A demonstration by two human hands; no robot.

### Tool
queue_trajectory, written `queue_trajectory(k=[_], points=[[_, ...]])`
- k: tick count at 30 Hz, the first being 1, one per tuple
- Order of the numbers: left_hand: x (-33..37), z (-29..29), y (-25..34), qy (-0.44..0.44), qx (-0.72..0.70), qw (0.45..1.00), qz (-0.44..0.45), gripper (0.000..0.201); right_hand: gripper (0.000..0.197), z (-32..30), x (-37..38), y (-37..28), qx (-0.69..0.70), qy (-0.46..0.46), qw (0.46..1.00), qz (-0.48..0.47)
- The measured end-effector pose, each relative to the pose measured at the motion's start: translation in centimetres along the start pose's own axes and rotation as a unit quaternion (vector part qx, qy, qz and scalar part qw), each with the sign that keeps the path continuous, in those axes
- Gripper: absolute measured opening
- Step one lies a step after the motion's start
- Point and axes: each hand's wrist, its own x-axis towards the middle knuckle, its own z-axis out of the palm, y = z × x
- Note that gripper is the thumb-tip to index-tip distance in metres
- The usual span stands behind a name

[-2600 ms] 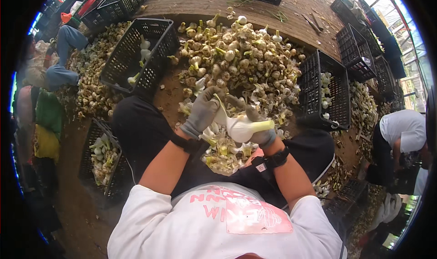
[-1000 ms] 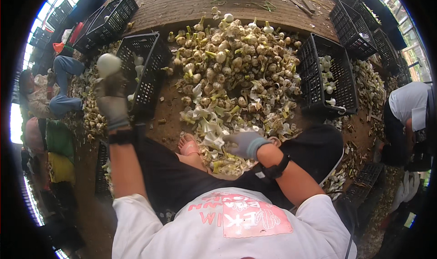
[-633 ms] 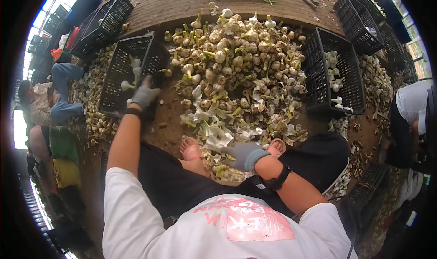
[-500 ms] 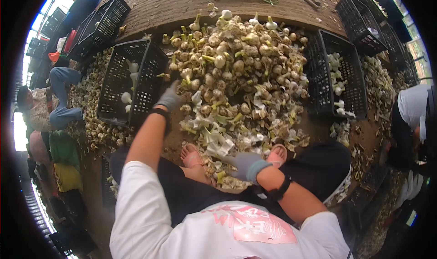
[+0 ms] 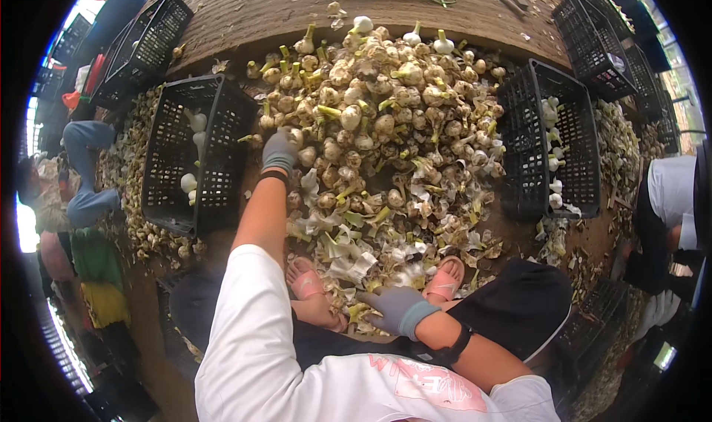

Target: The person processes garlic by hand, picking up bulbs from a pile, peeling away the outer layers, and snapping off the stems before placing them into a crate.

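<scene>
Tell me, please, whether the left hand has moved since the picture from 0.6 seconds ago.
Yes. Judged against the black crate on the left, the left hand has moved rightward, away from it, to the left edge of the garlic pile.

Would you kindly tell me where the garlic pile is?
In the head view, the garlic pile lies upper middle, between two black crates, with the left hand at its left edge.
</scene>
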Motion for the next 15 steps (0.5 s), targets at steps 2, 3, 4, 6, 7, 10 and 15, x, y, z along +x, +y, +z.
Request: queue_trajectory(k=[2, 3, 4, 6, 7, 10, 15], points=[[0.2, -1.3, -1.7, -0.025, -0.061, 0.998, -0.014, 0.042, 0.047, -0.9, 0.2, -0.2, -0.029, -0.025, 0.999, 0.006], [0.0, -1.9, -2.1, -0.05, -0.125, 0.99, -0.031, 0.041, 0.047, -1.1, 0.3, -0.3, -0.027, -0.021, 0.999, 0.004], [-0.7, -2.5, -2.9, -0.08, -0.229, 0.97, -0.033, 0.03, 0.046, -1.3, 0.3, -0.5, -0.005, 0.033, 0.999, 0.0], [-4.4, -4.4, 1.5, -0.209, -0.381, 0.901, 0.004, 0.026, 0.051, -1.5, 0.3, 0.5, 0.069, 0.186, 0.98, 0.01], [-7.1, -6.4, 3.4, -0.316, -0.512, 0.798, 0.024, 0.025, 0.057, -1.6, 0.3, 0.6, 0.113, 0.283, 0.952, -0.001], [-14.9, -11.4, 6.1, -0.399, -0.52, 0.746, 0.121, 0.022, 0.087, -2.1, 0.9, 0.2, 0.32, 0.383, 0.867, -0.014], [-23.4, -14.2, 9.1, -0.356, -0.565, 0.738, 0.093, 0.027, 0.07, -3.3, 0.0, -1.7, 0.72, 0.329, 0.597, -0.128]])
